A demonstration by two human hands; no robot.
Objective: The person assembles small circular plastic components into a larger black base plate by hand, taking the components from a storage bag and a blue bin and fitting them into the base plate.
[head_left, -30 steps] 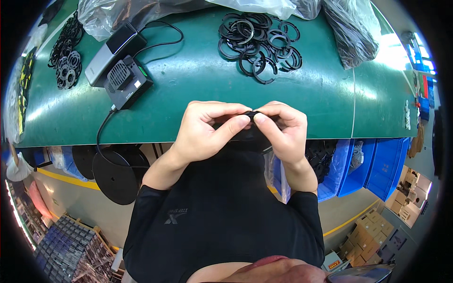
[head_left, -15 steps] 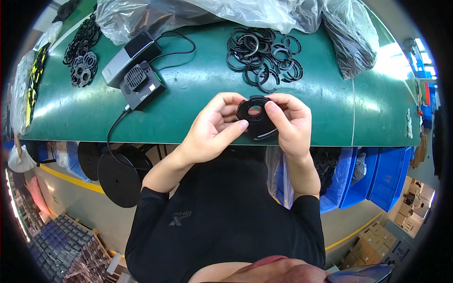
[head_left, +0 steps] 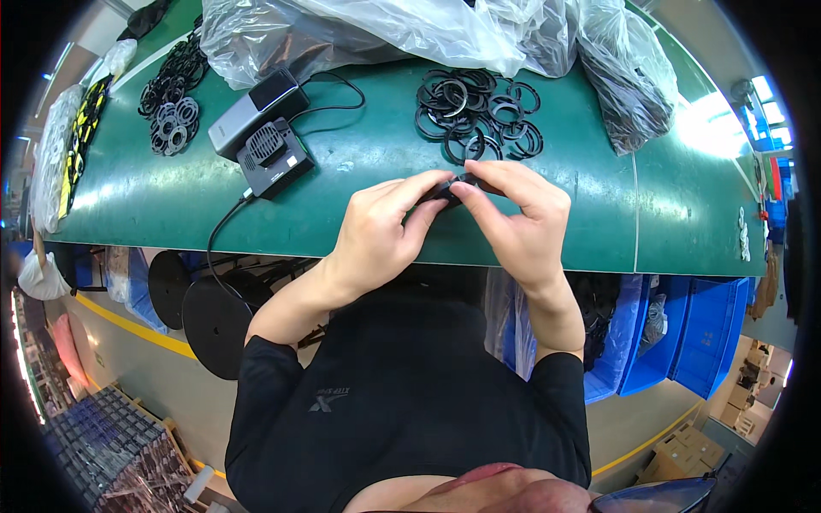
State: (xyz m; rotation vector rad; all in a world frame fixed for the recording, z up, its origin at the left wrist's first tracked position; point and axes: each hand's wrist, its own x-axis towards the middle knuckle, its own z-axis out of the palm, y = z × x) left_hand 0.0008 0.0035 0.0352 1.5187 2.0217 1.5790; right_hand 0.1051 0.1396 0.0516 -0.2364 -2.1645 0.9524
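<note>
Both my hands meet above the near edge of the green table, pinching a black ring-shaped part [head_left: 445, 190] between them. My left hand [head_left: 380, 227] has thumb and fingers closed on its left side. Thumb and fingers of my right hand [head_left: 517, 218] grip the other side. The part is turned nearly edge-on, so its face and centre hole are mostly hidden by my fingers. Just beyond my hands lies a loose pile of black rings [head_left: 462, 103], some of them open like a C.
Left on the green table [head_left: 359, 137] stand a grey-black device [head_left: 274, 154] with a cable and a heap of smaller rings [head_left: 174, 126]. Plastic bags [head_left: 376, 34] line the far side. Blue bins [head_left: 701, 333] are below the right edge, black round stools [head_left: 218, 329] below the left.
The black part has been tipped from showing its face and hole to nearly edge-on. My hands have drawn closer together around it, and my left hand has rolled over it.
</note>
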